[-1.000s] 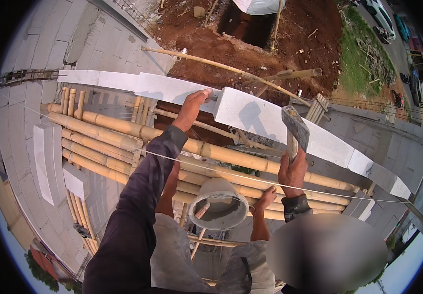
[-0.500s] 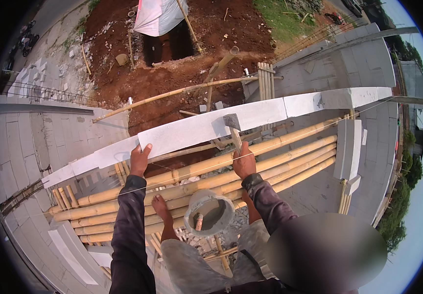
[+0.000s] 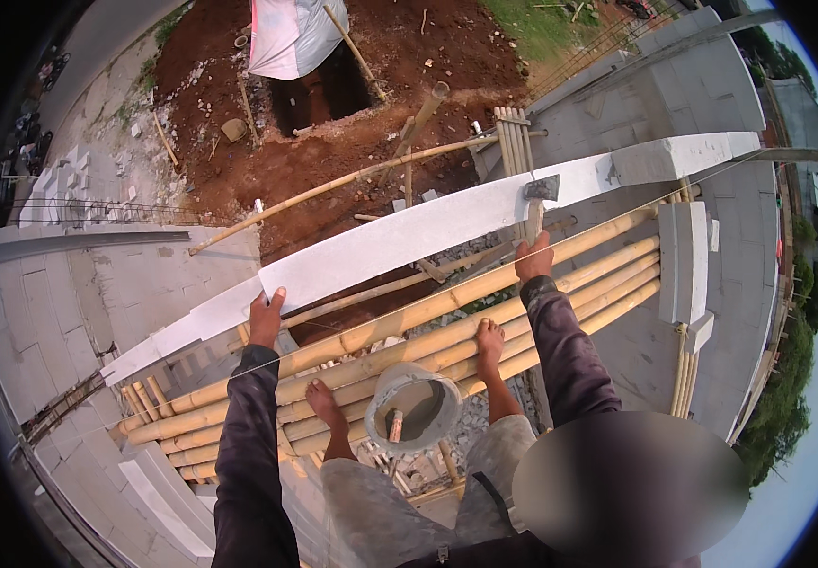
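Note:
A row of long white lightweight blocks [image 3: 381, 235] runs across the top of the wall, over the gap. My left hand [image 3: 265, 319] grips the near edge of a block by its left end, thumb on the upper side. In my right hand [image 3: 533, 257] is a hammer [image 3: 536, 216], held by its short wooden handle. Its dark, broad head lies over the right part of the same block row; whether it touches the block I cannot tell. A thin string line [image 3: 409, 312] stretches along the near side of the blocks.
My bare feet stand on several bamboo poles [image 3: 409, 362]. Between them a bucket [image 3: 414, 407] holds grey mortar and a tool with a reddish handle [image 3: 396, 426]. Grey block walls [image 3: 35, 308] rise on both sides. Beyond lies red soil with a dug pit [image 3: 319, 99].
My right hand has carried the hammer to the right along the blocks. My left hand stays on the block's edge. The view has turned slightly, and my right foot now shows.

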A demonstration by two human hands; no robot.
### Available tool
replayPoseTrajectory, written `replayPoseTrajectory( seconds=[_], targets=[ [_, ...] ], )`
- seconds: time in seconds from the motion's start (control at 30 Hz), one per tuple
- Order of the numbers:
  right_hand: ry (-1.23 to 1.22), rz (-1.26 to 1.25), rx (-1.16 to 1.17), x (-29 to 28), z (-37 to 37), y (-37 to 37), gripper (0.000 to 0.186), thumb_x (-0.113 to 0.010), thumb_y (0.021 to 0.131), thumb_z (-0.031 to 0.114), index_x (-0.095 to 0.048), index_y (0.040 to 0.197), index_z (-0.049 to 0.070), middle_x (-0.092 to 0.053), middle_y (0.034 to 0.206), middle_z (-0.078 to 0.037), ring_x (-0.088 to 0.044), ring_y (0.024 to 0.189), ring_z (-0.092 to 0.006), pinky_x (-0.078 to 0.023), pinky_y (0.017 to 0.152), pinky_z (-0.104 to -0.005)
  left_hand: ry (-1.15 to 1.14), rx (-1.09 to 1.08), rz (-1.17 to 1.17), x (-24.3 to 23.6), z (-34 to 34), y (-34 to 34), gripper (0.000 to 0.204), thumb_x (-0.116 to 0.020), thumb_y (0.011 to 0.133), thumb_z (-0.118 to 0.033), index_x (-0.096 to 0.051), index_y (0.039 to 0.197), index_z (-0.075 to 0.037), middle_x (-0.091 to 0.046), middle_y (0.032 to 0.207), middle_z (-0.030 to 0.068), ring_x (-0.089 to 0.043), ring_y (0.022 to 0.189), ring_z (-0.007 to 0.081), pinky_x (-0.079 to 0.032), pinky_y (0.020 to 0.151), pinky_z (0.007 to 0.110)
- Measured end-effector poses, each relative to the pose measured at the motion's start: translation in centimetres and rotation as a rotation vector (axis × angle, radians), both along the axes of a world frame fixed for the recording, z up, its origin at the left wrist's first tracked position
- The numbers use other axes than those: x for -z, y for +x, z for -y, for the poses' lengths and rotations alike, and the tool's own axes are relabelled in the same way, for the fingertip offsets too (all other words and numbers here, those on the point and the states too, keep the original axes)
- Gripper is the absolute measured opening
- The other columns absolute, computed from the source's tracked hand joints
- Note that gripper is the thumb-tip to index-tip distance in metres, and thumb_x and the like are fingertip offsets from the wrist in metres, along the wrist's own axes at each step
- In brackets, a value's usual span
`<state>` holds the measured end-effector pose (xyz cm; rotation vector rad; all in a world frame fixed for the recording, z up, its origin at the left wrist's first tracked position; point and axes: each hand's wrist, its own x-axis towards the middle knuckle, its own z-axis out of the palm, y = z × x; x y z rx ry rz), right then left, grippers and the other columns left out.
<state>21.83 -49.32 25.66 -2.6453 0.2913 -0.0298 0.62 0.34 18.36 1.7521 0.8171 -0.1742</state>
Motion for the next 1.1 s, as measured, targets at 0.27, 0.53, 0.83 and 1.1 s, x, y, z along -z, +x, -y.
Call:
replayPoseTrajectory(
  seconds=[0.27, 0.53, 0.83, 1.1],
  targets=[
    [-0.028, -0.325, 0.0, -11.7, 3.1, -21.4, 0.028, -0.062, 0.084, 0.011, -0.046, 0.106, 0.002, -0.063, 0.087, -0.032, -0.061, 0.089, -0.0528, -0.047, 0.074, -0.0573, 0.28, 0.189, -0.678, -11.5, 7.5, -14.0, 0.083, -0.056, 0.088, -0.065, -0.056, 0.13, 0.006, -0.059, 0.126, 0.0312, -0.055, 0.121, 0.0459, -0.042, 0.102, 0.05],
    [-0.268, -0.887, -0.226, -16.7, 5.9, -30.8, 0.032, -0.064, 0.086, 0.026, -0.052, 0.112, 0.012, -0.067, 0.101, -0.024, -0.063, 0.097, -0.047, -0.049, 0.082, -0.0567, 0.047, 0.121, -1.279, -25.6, 19.8, -25.7, 0.113, -0.072, 0.069, -0.068, -0.032, 0.143, 0.006, -0.059, 0.131, 0.0255, -0.055, 0.126, 0.0387, -0.024, 0.112, 0.059],
    [-0.356, -0.728, -0.495, -11.6, 6.4, -32.4, 0.029, -0.059, 0.08, 0.017, -0.055, 0.107, 0.008, -0.062, 0.101, -0.019, -0.062, 0.1, -0.0394, -0.049, 0.082, -0.0518, 0.121, 0.242, -1.415, -24.5, 22.1, -25.0, 0.101, -0.067, 0.079, -0.064, -0.031, 0.141, 0.007, -0.065, 0.121, 0.0257, -0.062, 0.116, 0.04, -0.013, 0.118, 0.057],
    [-0.34, -0.633, -0.512, -10.2, 7.4, -32.2, 0.023, -0.055, 0.079, 0.012, -0.056, 0.101, 0.005, -0.062, 0.099, -0.018, -0.061, 0.098, -0.0386, -0.049, 0.081, -0.0511, 0.141, 0.234, -1.435, -24.1, 22.8, -24.9, 0.102, -0.067, 0.079, -0.063, -0.028, 0.144, 0.006, -0.065, 0.121, 0.026, -0.064, 0.114, 0.0395, -0.01, 0.118, 0.055]
  ],
)
